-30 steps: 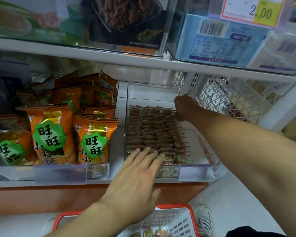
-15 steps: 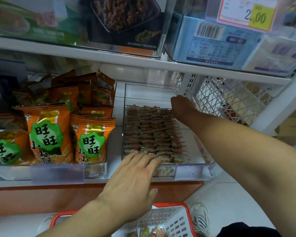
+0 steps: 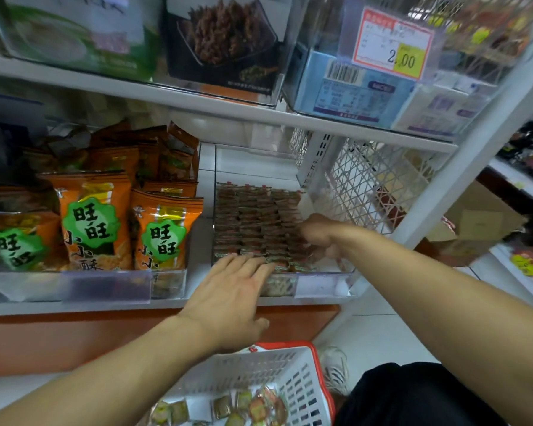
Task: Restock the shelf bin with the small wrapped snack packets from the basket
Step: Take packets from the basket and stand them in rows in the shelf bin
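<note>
A clear shelf bin (image 3: 320, 285) holds tight rows of small red-brown wrapped packets (image 3: 253, 222). My left hand (image 3: 231, 293) lies flat with straight fingers on the front packets, its palm over the bin's front wall. My right hand (image 3: 317, 238) sits at the right side of the rows, touching the packets there. It is blurred and its fingers are hard to make out. Below, a white basket with a red rim (image 3: 290, 346) holds several loose packets (image 3: 243, 404).
Orange snack bags (image 3: 90, 219) fill the bin to the left. A white mesh panel (image 3: 366, 186) closes the shelf's right side. The upper shelf edge (image 3: 228, 109) hangs low over the bin. A cardboard box (image 3: 474, 222) and a shoe (image 3: 336, 367) are on the floor.
My right hand has drawn back from the far end of the bin toward the front, along the right side of the rows. My left hand stays on the front packets.
</note>
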`<state>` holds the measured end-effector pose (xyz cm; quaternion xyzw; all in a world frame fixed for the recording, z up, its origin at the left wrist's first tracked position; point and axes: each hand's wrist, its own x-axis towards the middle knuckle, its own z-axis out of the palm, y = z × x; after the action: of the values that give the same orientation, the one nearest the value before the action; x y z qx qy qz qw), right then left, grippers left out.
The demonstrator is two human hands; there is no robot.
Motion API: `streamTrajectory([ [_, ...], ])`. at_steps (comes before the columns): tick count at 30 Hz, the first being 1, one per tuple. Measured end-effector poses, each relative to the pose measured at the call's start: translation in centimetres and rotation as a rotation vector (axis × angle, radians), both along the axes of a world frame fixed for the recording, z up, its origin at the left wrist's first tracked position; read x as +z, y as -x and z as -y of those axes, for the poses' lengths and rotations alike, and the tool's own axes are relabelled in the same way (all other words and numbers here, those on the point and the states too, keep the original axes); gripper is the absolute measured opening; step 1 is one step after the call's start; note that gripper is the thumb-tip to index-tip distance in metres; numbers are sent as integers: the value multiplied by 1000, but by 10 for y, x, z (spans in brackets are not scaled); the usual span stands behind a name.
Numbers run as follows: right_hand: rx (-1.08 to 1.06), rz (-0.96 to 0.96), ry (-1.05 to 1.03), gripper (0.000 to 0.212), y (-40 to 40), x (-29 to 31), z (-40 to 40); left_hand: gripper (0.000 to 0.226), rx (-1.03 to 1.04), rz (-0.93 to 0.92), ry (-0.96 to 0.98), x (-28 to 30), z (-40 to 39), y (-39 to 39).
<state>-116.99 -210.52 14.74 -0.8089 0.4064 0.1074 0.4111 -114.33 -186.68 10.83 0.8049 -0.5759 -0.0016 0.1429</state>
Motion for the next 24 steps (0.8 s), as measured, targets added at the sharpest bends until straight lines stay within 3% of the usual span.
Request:
streamTrajectory([
  [7, -225, 13, -277, 19, 6, 2, 3, 98, 9, 3, -1, -3, 2, -1],
  [12, -246, 48, -358, 18, 3, 1, -2, 99, 5, -10, -4, -4, 2, -1],
  [14, -248, 47, -345, 20, 3, 2, 3, 99, 4, -7, -3, -4, 2, -1],
  [17, -259, 163, -142, 21, -3, 0, 11, 98, 12, -5, -1, -3, 2, -1],
  [20, -361, 298, -253, 18, -16, -9, 4, 98, 10, -9, -3, -4, 1, -1],
  [24, -367, 267, -276, 20, -27, -16, -2, 99, 8, -22, -7, -4, 1, -2],
])
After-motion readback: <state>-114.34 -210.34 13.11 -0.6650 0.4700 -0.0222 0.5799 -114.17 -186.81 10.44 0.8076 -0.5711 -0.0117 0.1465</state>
